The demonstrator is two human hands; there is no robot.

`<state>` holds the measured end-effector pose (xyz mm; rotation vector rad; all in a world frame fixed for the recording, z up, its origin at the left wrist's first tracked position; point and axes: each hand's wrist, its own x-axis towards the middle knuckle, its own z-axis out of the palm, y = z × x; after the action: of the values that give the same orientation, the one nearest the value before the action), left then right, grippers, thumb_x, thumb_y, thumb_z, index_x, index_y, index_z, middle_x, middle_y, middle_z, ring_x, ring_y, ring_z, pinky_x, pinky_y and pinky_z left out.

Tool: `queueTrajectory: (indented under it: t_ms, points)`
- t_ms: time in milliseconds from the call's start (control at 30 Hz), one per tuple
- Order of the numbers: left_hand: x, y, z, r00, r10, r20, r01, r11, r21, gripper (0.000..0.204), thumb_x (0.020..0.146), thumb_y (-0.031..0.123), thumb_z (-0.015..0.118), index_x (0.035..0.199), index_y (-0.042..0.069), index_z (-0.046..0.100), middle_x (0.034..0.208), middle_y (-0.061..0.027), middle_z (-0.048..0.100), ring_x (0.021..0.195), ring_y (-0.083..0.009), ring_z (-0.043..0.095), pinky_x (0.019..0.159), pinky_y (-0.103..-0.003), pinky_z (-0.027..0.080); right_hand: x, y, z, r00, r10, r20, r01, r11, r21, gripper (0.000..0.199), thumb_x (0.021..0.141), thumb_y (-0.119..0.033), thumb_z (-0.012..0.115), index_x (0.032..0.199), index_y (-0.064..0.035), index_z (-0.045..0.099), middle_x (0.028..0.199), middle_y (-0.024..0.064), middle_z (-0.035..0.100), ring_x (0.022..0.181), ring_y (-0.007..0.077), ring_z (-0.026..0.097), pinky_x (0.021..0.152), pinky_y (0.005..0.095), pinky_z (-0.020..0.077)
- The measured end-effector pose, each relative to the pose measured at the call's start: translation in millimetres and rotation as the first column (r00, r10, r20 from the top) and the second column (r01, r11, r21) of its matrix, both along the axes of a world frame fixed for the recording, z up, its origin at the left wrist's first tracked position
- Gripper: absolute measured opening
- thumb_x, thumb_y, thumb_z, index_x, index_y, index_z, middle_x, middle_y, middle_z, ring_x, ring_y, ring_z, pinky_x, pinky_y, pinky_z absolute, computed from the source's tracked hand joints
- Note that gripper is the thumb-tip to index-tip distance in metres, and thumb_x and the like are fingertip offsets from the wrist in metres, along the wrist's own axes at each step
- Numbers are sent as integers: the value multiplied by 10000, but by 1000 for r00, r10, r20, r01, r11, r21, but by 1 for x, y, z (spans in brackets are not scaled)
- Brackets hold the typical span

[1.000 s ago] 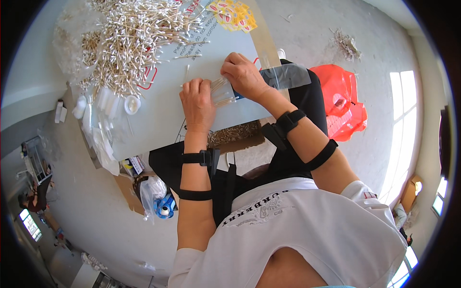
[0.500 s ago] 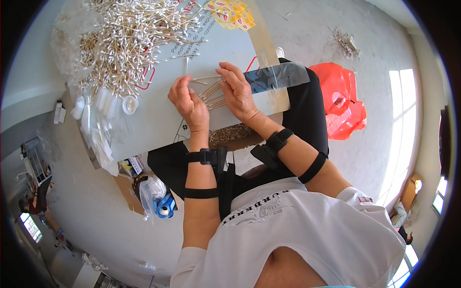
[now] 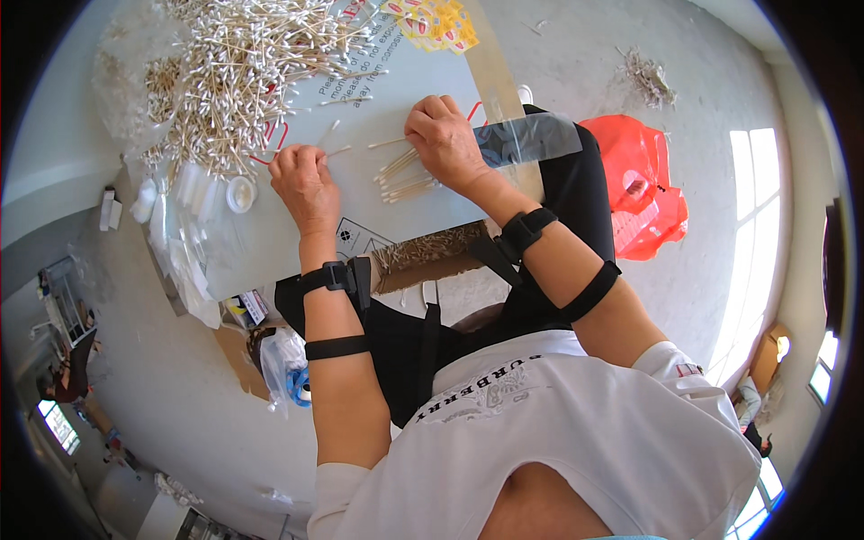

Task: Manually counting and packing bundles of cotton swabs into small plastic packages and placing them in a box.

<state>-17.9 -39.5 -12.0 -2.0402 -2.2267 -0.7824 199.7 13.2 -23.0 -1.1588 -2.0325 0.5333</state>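
Observation:
My left hand (image 3: 306,184) is closed over the tabletop, with a cotton swab (image 3: 339,150) sticking out at its fingertips. To its right, my right hand (image 3: 445,142) has its fingers curled together, and another cotton swab (image 3: 387,143) juts out leftward from them. Under and beside the right hand lies a small row of cotton swabs (image 3: 405,190), side by side, their far ends hidden by the hand. A loose swab (image 3: 335,126) rests just above the left hand. A big heap of cotton swabs (image 3: 238,76) spreads over the far left of the table.
Round clear plastic containers (image 3: 241,194) and bags sit at the table's left. Yellow packets (image 3: 436,25) lie at the far edge. Dark translucent film (image 3: 531,141) overhangs the right edge. Below the near edge is a cardboard box of swabs (image 3: 427,252); a red bag (image 3: 634,193) is on the floor.
My left hand has moved left and slightly nearer, away from the right hand. My right hand has shifted a little farther away, uncovering more of the row of swabs.

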Motion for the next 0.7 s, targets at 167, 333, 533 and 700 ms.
queueTrajectory:
  t_ms: [167, 333, 533, 700]
  points:
    - [34, -1, 2, 993, -101, 58, 98, 994, 53, 356, 757, 0, 669, 1094, 92, 596, 1164, -85, 541, 1114, -325, 471, 932, -462, 391, 6, -10, 2, 999, 29, 18, -29, 1000, 12, 75, 731, -20, 658, 767, -54, 602, 918, 83, 584, 903, 309, 540, 796, 387, 468]
    - [26, 0, -3, 976, 109, 187, -129, 987, 96, 530, 731, -1, 680, 1234, 98, 545, 1221, -142, 521, 1127, -371, 461, 978, -472, 381, 15, -18, 11, 993, 108, -44, -110, 993, -40, 128, 723, -59, 706, 814, -60, 616, 934, 93, 582, 921, 311, 541, 814, 392, 468]
    - [-2, 14, 0, 992, 81, 94, -77, 996, -44, 405, 675, -1, 726, 1058, 105, 643, 1097, -91, 576, 1077, -333, 502, 914, -448, 425, 6, 2, 17, 998, -3, -63, -10, 978, -211, 207, 781, -115, 716, 972, -62, 658, 953, 100, 590, 910, 299, 600, 790, 396, 492]
    - [41, 27, -7, 975, -16, 220, 5, 999, 47, 186, 691, -47, 699, 813, 84, 647, 907, -62, 589, 934, -302, 542, 832, -420, 453, -36, 59, 9, 998, 12, 62, -10, 999, -44, 162, 775, -128, 715, 935, -111, 697, 948, 103, 603, 889, 294, 630, 743, 386, 518]
